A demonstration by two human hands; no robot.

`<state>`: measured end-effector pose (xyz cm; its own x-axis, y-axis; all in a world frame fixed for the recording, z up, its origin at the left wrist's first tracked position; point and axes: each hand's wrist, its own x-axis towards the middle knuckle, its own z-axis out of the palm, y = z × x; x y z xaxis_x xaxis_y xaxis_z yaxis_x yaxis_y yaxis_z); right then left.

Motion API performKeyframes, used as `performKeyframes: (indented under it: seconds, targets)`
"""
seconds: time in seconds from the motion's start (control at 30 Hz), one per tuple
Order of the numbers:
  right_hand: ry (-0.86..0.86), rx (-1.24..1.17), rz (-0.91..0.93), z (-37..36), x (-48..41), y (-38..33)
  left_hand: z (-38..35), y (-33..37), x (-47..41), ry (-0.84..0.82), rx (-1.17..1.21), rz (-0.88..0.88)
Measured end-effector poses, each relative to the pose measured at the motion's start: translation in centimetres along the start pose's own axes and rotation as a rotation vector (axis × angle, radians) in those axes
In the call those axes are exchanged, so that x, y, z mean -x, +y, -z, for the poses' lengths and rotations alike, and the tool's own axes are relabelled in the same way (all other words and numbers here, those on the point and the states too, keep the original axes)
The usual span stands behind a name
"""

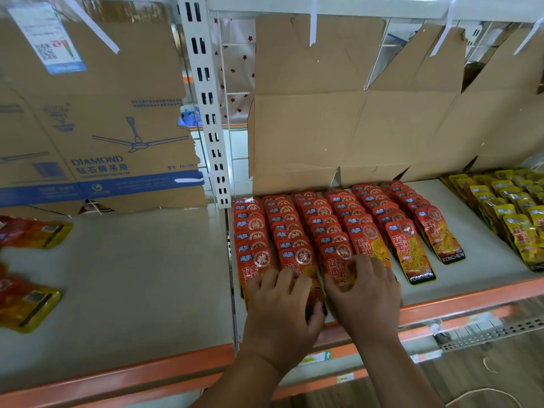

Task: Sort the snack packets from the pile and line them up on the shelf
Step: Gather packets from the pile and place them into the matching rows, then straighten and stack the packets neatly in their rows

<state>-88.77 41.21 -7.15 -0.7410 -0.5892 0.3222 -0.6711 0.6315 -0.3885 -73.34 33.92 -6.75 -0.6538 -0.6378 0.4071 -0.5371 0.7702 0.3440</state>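
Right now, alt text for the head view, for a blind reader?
A bare left hand and right hand rest on the front of overlapping rows of red-and-orange foil snack packets on a pale shelf with an orange front edge. Yellow foil packets sit in rows to the right; brown cardboard sheets stand behind.

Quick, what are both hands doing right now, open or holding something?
Left hand: open, fingers resting on the front red packets.
Right hand: pinching the third row's front packet.
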Motion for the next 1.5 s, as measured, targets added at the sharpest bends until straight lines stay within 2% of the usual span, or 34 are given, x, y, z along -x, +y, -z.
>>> performKeyframes:
  seconds: [0.17,0.43,0.6,0.73,0.83,1.0,1.17,1.33,1.5]
  targets:
    - [0.040,-0.053,0.019,0.0,0.1,0.2,0.0,0.1,0.0,-0.006,0.014,0.021]
    - [0.084,-0.121,0.149,0.3,0.4,0.5,0.1,-0.3,0.0,0.021,0.057,0.063]
    - [0.035,-0.190,0.190,1.1,0.4,0.6,0.8,-0.1,-0.2,0.106,0.144,0.029]
    - [-0.037,-0.320,0.131,1.6,0.1,0.8,2.5,-1.0,-0.1,0.160,0.154,0.089]
    - [-0.001,-0.419,0.196,2.5,-0.1,-1.0,4.7,-3.3,0.7,0.178,0.101,0.144]
    - [-0.072,-0.520,0.368,3.7,0.6,-9.6,9.4,-9.0,3.2,0.266,0.010,0.232]
    - [-0.123,-0.632,0.519,1.3,4.2,-20.8,15.0,-17.3,7.4,0.310,-0.052,0.336]
    - [-0.253,-0.527,0.627,-4.5,10.5,-32.6,20.7,-27.1,13.5,0.283,-0.086,0.484]
    - [-0.454,-0.339,0.602,-9.2,15.3,-42.0,25.8,-37.4,18.5,0.200,-0.144,0.573]
